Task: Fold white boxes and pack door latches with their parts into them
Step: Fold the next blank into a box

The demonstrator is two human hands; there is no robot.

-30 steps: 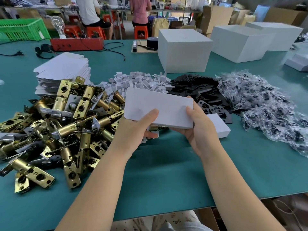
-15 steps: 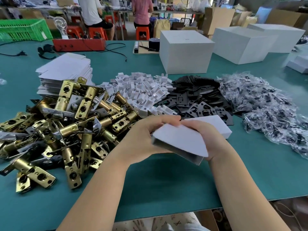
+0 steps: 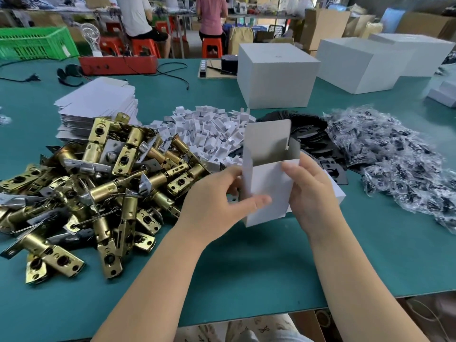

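White box (image 3: 267, 191), popped into a tube and held upright above the table's near edge, top flap standing tall and the mouth open! The left hand (image 3: 217, 198) grips its left wall, thumb (image 3: 256, 201) curled across the front panel, fingers tucked behind. The right hand (image 3: 308, 191) clamps the right edge, thumb (image 3: 290, 166) pressing at the front rim. Both hands are closed on cardboard, nothing else in them.

The smart play, as I read it: keep the corners square, hold the walls lightly so they don't buckle, and make sure the bottom is shut before anything heavy goes in; whether it is shut I cannot tell from here.

Just left, a heap of brass door latches (image 3: 98, 183). Behind them, the flat box blanks (image 3: 98, 99) in a stack. Past the box, white plastic pieces (image 3: 209, 129), black plates (image 3: 313, 141), bagged parts (image 3: 399, 156). All on a green table mat (image 3: 246, 267). Further back, large white cartons (image 3: 276, 77), a green crate (image 3: 34, 43), and two people seated on red stools (image 3: 145, 46).
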